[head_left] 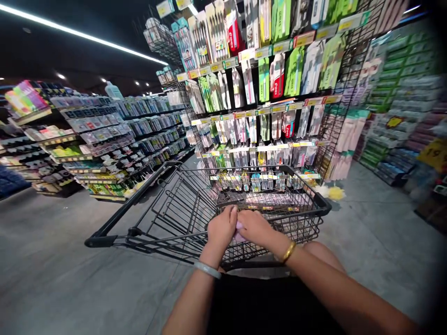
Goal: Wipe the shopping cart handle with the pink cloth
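My left hand (220,229) and my right hand (257,228) meet in front of my body, both closed. Between them shows a bit of a small lilac thing (239,232), mostly covered by the fingers, so its kind is hidden. A black wire shopping cart (316,204) stands right behind the hands, with its rim around and beyond them. Whether the hands touch the cart I cannot tell. A pale bangle (206,269) circles my left wrist, and a gold bangle (289,251) my right.
Past the cart rises a wire display rack (344,88) hung with packaged toothbrushes (294,72). Shelves of packaged goods (94,130) line the left side. Stacked green packs (401,83) stand on the right. Grey floor (104,279) runs along both sides of the cart.
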Demonstrator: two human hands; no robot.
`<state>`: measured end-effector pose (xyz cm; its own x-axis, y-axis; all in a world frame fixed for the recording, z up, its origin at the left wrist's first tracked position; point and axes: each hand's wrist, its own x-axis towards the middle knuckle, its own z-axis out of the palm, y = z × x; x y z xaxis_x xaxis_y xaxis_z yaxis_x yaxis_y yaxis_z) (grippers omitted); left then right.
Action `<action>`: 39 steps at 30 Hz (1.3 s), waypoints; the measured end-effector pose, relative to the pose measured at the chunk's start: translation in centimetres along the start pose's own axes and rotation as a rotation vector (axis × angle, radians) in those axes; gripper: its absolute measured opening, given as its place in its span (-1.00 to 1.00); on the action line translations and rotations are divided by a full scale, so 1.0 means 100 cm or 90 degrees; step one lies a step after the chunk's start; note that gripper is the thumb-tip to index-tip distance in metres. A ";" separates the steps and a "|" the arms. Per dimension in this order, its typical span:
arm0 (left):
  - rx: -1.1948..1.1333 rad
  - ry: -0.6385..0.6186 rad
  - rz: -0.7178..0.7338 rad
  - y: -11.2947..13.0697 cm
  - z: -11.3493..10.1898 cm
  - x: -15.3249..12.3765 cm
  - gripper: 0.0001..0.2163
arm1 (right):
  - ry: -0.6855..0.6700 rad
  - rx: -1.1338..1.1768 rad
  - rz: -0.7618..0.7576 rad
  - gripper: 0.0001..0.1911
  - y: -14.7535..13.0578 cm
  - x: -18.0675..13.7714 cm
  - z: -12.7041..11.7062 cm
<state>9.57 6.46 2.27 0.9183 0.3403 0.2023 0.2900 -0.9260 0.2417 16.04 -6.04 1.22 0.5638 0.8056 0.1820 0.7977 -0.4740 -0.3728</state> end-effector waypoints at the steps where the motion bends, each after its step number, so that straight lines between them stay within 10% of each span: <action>1: 0.037 -0.023 -0.004 0.001 0.002 -0.001 -0.42 | -0.001 -0.005 0.004 -0.73 0.011 -0.007 -0.004; 7: 0.159 -0.040 0.026 0.002 0.013 0.000 -0.38 | 0.099 -0.053 0.087 -0.66 0.038 -0.032 -0.005; 13: 0.228 -0.040 0.008 0.000 0.016 0.006 -0.24 | 0.096 -0.092 -0.024 -0.63 0.026 -0.024 0.003; 22: 0.245 -0.052 -0.006 -0.016 0.011 0.013 -0.20 | 0.112 -0.132 0.054 -0.46 0.117 -0.074 -0.015; 31: 0.263 -0.133 0.001 -0.027 0.001 0.025 -0.25 | 0.158 -0.110 0.034 -0.62 0.084 -0.047 0.000; 39: 0.232 -0.158 -0.019 -0.049 -0.007 0.027 -0.26 | 0.198 -0.208 0.105 -0.63 0.120 -0.096 -0.014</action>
<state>10.42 11.99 2.26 0.9320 0.3597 -0.0439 0.3529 -0.9285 -0.1155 20.52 -19.96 -3.73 0.6866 0.5892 0.4259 0.6893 -0.7139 -0.1235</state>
